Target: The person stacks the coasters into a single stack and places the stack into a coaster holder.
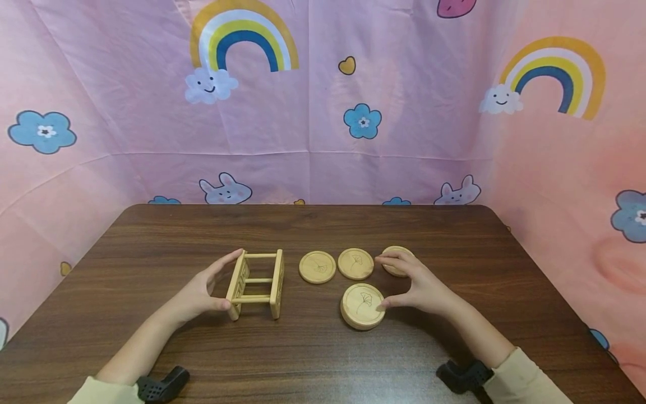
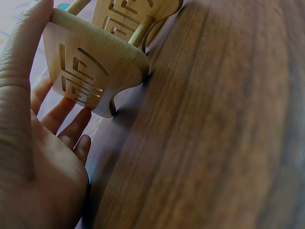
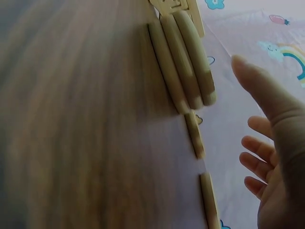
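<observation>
A dark brown, wood-grained table (image 1: 242, 359) with rounded far corners stands before a printed cloth backdrop (image 1: 282, 123), lilac at the back and pinker at the right. In the head view the cloth bears 2 rainbows (image 1: 244, 25), each with 1 smiling cloud (image 1: 211, 87) at its left foot. Between them sit 1 yellow heart (image 1: 347, 65) and, below it, 1 blue flower (image 1: 353, 119); 2 rabbit heads (image 1: 228, 193) show above the table's far edge.

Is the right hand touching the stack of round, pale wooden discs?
Apart. In the right wrist view, pale patterned cloth shows clearly between the right hand and the stack of round, pale wooden discs.
</observation>
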The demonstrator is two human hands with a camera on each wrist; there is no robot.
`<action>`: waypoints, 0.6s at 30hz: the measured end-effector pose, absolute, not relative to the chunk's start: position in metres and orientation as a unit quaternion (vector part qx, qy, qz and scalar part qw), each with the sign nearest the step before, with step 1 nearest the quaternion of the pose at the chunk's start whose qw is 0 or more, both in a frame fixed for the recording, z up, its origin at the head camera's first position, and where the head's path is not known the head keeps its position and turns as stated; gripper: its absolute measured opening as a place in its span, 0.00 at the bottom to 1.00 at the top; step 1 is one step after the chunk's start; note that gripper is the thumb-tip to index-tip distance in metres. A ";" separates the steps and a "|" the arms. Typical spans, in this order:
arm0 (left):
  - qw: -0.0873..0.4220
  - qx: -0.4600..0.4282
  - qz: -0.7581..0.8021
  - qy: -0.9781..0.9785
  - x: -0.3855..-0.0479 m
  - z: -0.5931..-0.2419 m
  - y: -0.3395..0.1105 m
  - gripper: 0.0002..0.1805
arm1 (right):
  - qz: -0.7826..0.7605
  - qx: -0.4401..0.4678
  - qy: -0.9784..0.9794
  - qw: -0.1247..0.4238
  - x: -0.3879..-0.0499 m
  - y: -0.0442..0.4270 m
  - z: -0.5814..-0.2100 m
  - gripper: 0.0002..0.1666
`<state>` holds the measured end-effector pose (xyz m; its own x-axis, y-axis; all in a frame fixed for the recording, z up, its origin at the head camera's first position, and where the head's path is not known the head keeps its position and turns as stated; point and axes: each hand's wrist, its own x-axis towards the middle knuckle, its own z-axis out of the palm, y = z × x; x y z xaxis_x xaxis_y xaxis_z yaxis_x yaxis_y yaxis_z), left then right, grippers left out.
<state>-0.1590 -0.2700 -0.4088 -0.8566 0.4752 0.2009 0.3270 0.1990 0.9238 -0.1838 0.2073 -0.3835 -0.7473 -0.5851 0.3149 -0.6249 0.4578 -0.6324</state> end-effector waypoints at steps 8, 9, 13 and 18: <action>0.056 0.273 0.580 0.765 -0.158 -0.408 -0.268 0.53 | 0.383 0.328 -0.863 0.025 -0.192 0.219 -0.386 0.49; 0.056 0.274 0.581 0.764 -0.158 -0.408 -0.268 0.53 | 0.382 0.325 -0.865 0.027 -0.193 0.221 -0.387 0.49; 0.060 0.266 0.580 0.767 -0.158 -0.409 -0.269 0.52 | 0.391 0.314 -0.865 0.034 -0.197 0.226 -0.389 0.48; 0.064 0.257 0.578 0.772 -0.159 -0.410 -0.270 0.52 | 0.402 0.291 -0.867 0.034 -0.202 0.231 -0.389 0.46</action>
